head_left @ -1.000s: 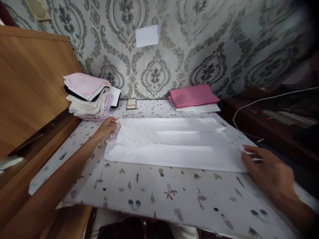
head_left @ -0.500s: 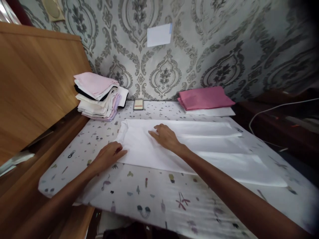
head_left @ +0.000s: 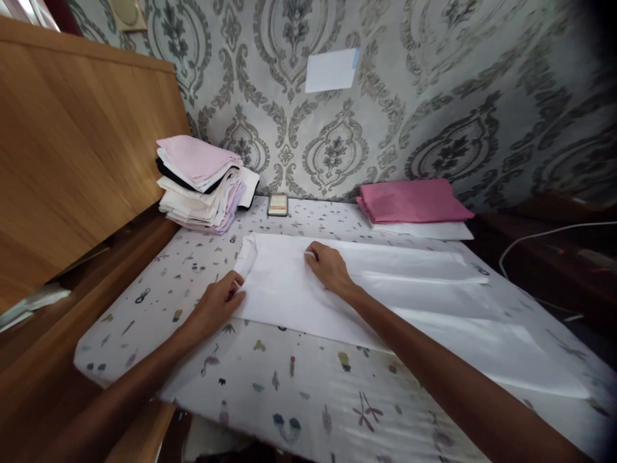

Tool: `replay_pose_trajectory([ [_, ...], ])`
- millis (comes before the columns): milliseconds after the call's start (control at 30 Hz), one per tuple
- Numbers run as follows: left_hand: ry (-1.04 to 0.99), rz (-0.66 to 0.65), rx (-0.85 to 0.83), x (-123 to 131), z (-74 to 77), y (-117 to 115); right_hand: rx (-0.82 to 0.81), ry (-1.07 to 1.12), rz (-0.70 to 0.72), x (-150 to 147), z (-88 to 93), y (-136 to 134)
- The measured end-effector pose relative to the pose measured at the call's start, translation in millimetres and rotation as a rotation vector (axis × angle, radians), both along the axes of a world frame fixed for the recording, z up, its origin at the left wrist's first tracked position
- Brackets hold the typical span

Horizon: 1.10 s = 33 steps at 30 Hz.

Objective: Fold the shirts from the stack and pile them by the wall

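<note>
A white garment [head_left: 284, 283] lies flat and folded lengthwise on the patterned cloth, its long layered parts stretching to the right. My left hand [head_left: 216, 305] rests at the garment's near left corner, thumb and index apart, fingers slightly bent at the edge. Over the garment's upper middle, my right hand [head_left: 330, 265] has its fingers curled down and drawn together on the fabric. Its fingertips are partly hidden, but they look closed on the cloth.
A stack of folded clothes [head_left: 200, 183] stands at the back left, beside a small framed card [head_left: 278, 205]. Folded pink cloth [head_left: 414, 201] lies on white cloth at the back right. A wooden panel [head_left: 87, 141] borders the left; a white cable [head_left: 540, 233] hangs at right.
My right hand's fingers, spread before, have curled in on the fabric. The left hand stays at the corner, its index slightly raised. The view has shifted a little.
</note>
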State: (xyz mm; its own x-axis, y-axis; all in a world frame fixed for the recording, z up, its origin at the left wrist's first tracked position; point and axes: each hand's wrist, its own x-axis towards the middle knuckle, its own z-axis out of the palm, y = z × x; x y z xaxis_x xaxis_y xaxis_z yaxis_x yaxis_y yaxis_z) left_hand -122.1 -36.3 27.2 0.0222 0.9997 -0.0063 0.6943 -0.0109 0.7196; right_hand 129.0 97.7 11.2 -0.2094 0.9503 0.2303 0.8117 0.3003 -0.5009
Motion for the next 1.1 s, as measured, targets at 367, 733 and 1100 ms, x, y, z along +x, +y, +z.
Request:
replay_pose_trajectory([
  [367, 0.026, 0.005, 0.028, 1, -6.4, 1, -0.104, -0.159, 0.273, -49, 13.2, 28],
  [733, 0.054, 0.02, 0.01, 0, -10.1, 2, 0.04, 0.024, 0.3, -71, 1.3, 37],
  [1100, 0.073, 0.004, -0.002, 1, -7.0, 2, -0.059, 0.325, 0.423, -76, -13.1, 47],
])
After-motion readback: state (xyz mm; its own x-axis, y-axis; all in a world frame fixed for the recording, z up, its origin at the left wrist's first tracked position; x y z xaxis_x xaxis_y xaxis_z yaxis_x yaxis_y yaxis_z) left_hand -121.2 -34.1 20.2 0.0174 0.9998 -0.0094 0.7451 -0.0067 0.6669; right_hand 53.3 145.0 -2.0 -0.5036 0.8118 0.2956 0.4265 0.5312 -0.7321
